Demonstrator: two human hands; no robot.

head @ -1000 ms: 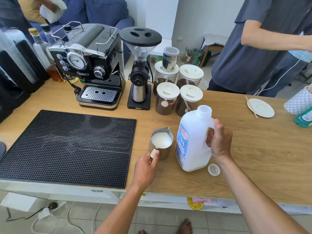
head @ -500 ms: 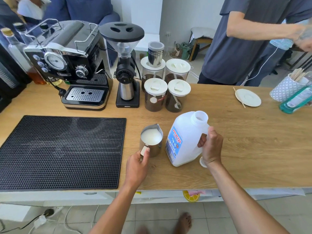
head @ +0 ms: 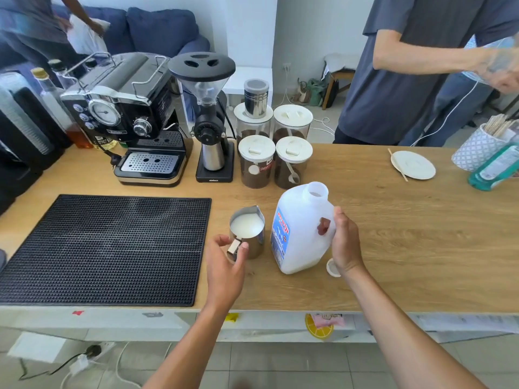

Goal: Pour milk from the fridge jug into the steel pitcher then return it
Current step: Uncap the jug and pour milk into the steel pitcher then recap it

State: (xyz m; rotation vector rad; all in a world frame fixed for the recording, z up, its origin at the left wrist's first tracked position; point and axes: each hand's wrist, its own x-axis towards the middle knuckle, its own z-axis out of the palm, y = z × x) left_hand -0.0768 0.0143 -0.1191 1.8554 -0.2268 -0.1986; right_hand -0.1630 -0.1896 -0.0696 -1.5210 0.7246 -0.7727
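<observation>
Since the earlier frames, the milk jug (head: pixel 297 231) has tipped further toward the far right, and the left hand (head: pixel 224 273) has loosened from the pitcher handle. Nearest the viewer, both bare forearms reach over the near edge of the wooden counter (head: pixel 393 248). Left hand: fingers spread apart, thumb and forefinger either side of the handle of the steel pitcher (head: pixel 247 234); whether they touch it cannot be told. Right hand (head: pixel 344 242): fingers clamped around the handle of the jug, a fingertip visible through the handle loop. Jug: white plastic, uncapped, blue and red label facing left, leaning with its mouth toward the far right; whether its base rests on the counter cannot be told. A white cap (head: pixel 332 267) lies on the counter just beside the jug's near right corner, partly hidden by the right hand. Pitcher: upright on the counter just left of the jug, filled with milk, spout pointing away. To the left lies a black ridged mat (head: pixel 104 248). Farther back, left to right: an espresso machine (head: pixel 126 113), a coffee grinder (head: pixel 210 119), four lidded canisters (head: pixel 273 153) of dark grounds, one bearing a steel shaker (head: pixel 256 98). At far right lie a white saucer (head: pixel 413 165), a patterned cup of sticks (head: pixel 477 147) and a teal bottle (head: pixel 494 169). A second person in a grey shirt (head: pixel 407 66) stands beyond the counter.
</observation>
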